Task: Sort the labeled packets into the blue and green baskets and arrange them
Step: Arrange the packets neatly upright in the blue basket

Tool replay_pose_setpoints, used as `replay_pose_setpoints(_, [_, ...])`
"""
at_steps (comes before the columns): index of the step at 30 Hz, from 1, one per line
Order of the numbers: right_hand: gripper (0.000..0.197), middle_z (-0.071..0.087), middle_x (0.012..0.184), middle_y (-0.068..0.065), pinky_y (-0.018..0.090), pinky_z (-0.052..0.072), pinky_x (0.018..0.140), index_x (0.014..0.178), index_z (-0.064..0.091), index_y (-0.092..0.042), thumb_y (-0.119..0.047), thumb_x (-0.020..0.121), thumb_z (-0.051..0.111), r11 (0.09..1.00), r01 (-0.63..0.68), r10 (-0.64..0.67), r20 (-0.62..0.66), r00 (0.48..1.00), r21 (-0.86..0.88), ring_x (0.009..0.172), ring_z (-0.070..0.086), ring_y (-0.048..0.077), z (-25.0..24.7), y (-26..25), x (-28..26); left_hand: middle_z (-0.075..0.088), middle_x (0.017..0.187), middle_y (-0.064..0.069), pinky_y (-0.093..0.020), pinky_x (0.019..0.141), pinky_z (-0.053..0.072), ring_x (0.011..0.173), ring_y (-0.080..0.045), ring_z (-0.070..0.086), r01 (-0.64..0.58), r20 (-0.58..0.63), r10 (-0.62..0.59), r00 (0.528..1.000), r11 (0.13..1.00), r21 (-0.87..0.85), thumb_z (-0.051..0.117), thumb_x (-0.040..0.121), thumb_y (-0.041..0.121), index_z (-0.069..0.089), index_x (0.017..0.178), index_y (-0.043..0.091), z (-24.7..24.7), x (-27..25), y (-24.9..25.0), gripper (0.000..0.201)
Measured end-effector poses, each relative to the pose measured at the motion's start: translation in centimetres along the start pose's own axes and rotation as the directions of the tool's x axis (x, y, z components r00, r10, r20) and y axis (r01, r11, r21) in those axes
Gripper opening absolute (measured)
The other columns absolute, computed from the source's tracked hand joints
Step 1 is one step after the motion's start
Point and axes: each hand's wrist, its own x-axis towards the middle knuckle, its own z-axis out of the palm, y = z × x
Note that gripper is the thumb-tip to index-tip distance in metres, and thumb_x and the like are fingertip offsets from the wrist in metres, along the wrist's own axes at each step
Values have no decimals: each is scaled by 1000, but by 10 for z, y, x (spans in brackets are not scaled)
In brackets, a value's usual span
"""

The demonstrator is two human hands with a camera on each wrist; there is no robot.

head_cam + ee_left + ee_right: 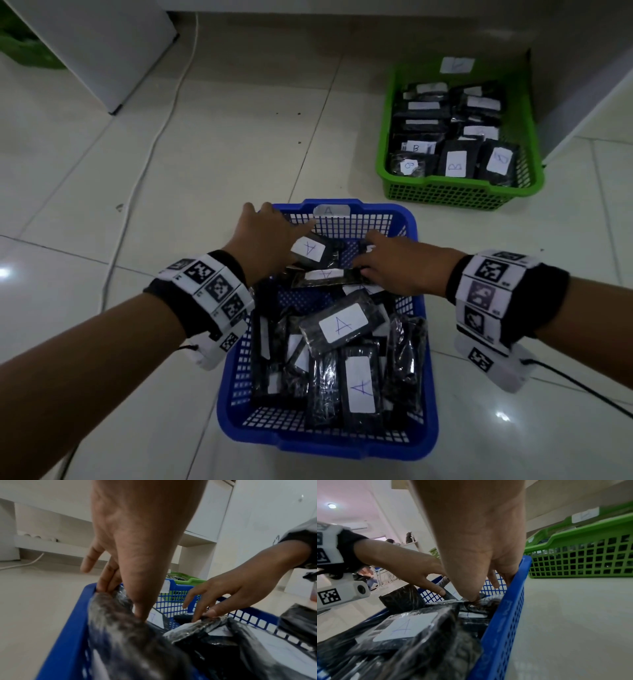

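The blue basket (432, 394) on the floor in front of me holds several black packets with white "A" labels, lying loosely. The green basket (445, 197) at the back right holds black packets labelled "B" in rows. My left hand (277, 219) reaches into the blue basket's far left corner and pinches a black packet (310, 248) with an "A" label between thumb and fingers (106, 586). My right hand (368, 255) is beside it at the far right, its thumb and fingers (472, 597) pinching the end of another packet (325, 275) that lies crosswise.
A white cable (150, 144) runs across the tiled floor on the left. A white cabinet (102, 51) stands at the back left and white furniture (582, 68) behind the green basket. A black cable (582, 387) trails from my right wrist.
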Motion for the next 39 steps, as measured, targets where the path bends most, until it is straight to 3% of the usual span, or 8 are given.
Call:
replay_pose_setpoints(9, [9, 40, 118, 6, 36, 50, 91, 94, 70, -20, -26, 87, 69, 894, -43, 129, -163, 978, 446, 108, 52, 24, 12, 0, 8, 59, 125, -5, -43, 90, 42, 116, -29, 48, -25, -63, 33, 998, 992, 124, 73, 78, 61, 36, 143, 37, 5, -1, -4, 79])
replay_pose_setpoints(13, [52, 49, 116, 3, 19, 45, 72, 113, 60, -20, -28, 69, 86, 839, -93, 200, -144, 969, 536, 103, 52, 18, 7, 0, 8, 54, 133, -4, -39, 90, 45, 118, -26, 52, -81, -73, 87, 993, 993, 90, 69, 85, 56, 47, 140, 32, 5, 1, -6, 64])
replay_pose_setpoints(18, [66, 58, 112, 7, 36, 55, 81, 124, 46, -11, -33, 73, 83, 841, -249, 259, 46, 965, 480, 93, 58, 20, -9, -3, 12, 61, 124, 1, -38, 83, 56, 108, -22, 64, -109, -31, 106, 994, 988, -114, 64, 90, 51, 54, 130, 22, 7, 6, -5, 50])
replay_pose_setpoints(22, [83, 58, 96, 4, 39, 56, 74, 131, 41, -8, -32, 67, 87, 805, -229, 292, -30, 956, 547, 84, 59, 19, -10, -1, 9, 58, 132, -4, -39, 86, 54, 117, -25, 60, -86, -4, 88, 996, 968, -234, 77, 85, 39, 47, 137, 17, 13, 16, 6, 63])
replay_pose_setpoints(27, [65, 57, 89, 4, 34, 54, 63, 119, 46, -7, -29, 71, 83, 851, -168, 241, -85, 967, 498, 80, 61, 21, -8, -4, 6, 57, 132, -5, -41, 89, 55, 116, -27, 60, -64, 34, 80, 996, 938, -341, 88, 72, 40, 48, 137, 18, 12, 25, 5, 80])
replay_pose_setpoints(31, [39, 55, 91, 2, 28, 45, 63, 103, 54, -9, -36, 81, 74, 899, -192, 215, -16, 976, 395, 84, 56, 19, -4, -6, 10, 64, 116, 10, -35, 83, 49, 108, -17, 61, -128, -5, 142, 990, 873, -471, 71, 86, 53, 65, 116, 30, -9, 24, -4, 38])
replay_pose_setpoints(35, [41, 47, 84, -6, 26, 40, 58, 98, 45, -16, -38, 80, 75, 865, -174, 221, -46, 974, 471, 81, 53, 16, -5, -4, 9, 69, 110, 20, -27, 94, 49, 101, 0, 63, -143, 148, 395, 907, 617, -774, 68, 90, 52, 69, 114, 37, -19, 23, -2, 29])
replay_pose_setpoints(39, [68, 59, 102, 1, 30, 52, 68, 122, 44, -17, -48, 72, 78, 802, -145, 254, -112, 961, 579, 87, 60, 17, -13, 0, 9, 68, 110, 13, -23, 86, 49, 96, -5, 63, -163, 194, 455, 869, 633, -757, 76, 86, 45, 64, 115, 30, -6, 26, 8, 36])
